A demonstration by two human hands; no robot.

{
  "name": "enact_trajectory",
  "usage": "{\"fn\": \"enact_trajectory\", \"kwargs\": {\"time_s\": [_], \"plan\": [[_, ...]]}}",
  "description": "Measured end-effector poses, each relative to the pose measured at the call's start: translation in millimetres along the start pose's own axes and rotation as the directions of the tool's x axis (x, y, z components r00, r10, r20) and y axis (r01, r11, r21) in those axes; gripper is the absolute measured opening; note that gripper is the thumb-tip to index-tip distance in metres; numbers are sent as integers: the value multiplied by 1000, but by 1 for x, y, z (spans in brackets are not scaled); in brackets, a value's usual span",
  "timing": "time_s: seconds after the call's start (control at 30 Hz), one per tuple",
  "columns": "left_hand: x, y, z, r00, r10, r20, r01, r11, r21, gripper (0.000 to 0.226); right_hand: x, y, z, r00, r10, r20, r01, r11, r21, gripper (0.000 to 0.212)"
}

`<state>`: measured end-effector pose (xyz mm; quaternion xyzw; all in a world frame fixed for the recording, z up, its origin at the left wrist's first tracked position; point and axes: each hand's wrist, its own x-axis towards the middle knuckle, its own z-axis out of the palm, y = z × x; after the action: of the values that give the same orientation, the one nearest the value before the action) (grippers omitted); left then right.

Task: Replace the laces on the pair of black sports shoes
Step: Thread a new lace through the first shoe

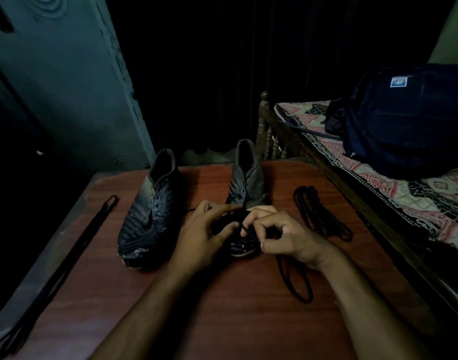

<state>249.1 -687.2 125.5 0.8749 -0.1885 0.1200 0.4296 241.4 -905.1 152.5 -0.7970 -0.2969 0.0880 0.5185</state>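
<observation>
Two black sports shoes stand on a reddish wooden table (222, 307), toes toward me. The left shoe (147, 211) has bare eyelets and no lace. My hands work over the front of the right shoe (247, 175). My left hand (202, 236) rests on its toe with curled fingers holding the shoe. My right hand (282, 236) pinches a black lace (296, 281) near the lower eyelets; the lace trails in a loop toward me. A folded black lace (322, 213) lies to the right. A long black lace (59, 261) lies stretched along the table's left side.
A bed with a patterned sheet (394, 188) borders the table's right edge, and a dark backpack (404, 118) sits on it. A teal door (67, 87) stands at the back left. The room behind is dark.
</observation>
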Motion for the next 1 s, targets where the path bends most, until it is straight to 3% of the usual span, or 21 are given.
{"fn": "enact_trajectory", "kwargs": {"time_s": [0.27, 0.4, 0.5, 0.6, 0.7, 0.8, 0.9, 1.0], "plan": [[-4, 10, 1, 997, 50, -59, -31, 954, 297, 20, -1, 0, -1, 995, -50, 88, 38, 991, 132, 28], [-6, 15, -2, 997, 56, -61, -33, 943, 331, 13, -1, -1, 1, 991, -102, 89, 85, 982, 169, 31], [-9, 22, -4, 994, -62, -95, 78, 981, 175, 7, 2, 2, 6, 996, -90, -19, 92, 970, 224, 28], [-9, 26, -3, 981, -112, -157, 131, 985, 117, 9, 4, 8, 11, 968, -14, -249, 97, 941, 324, 23], [-9, 23, -3, 965, -63, -256, 88, 992, 88, 5, 6, 15, 8, 878, 61, -475, 114, 936, 332, 23], [-11, 16, -1, 959, 58, -277, -41, 997, 67, 4, 8, 21, 7, 791, 80, -607, 113, 955, 274, 24], [-11, 18, -6, 965, 141, -221, -122, 988, 96, 12, 11, 21, 6, 710, 136, -691, 129, 940, 317, 23], [-13, 21, -6, 972, 216, -97, -197, 965, 176, 19, 13, 19, 8, 693, 203, -691, 101, 923, 372, 22]]}}
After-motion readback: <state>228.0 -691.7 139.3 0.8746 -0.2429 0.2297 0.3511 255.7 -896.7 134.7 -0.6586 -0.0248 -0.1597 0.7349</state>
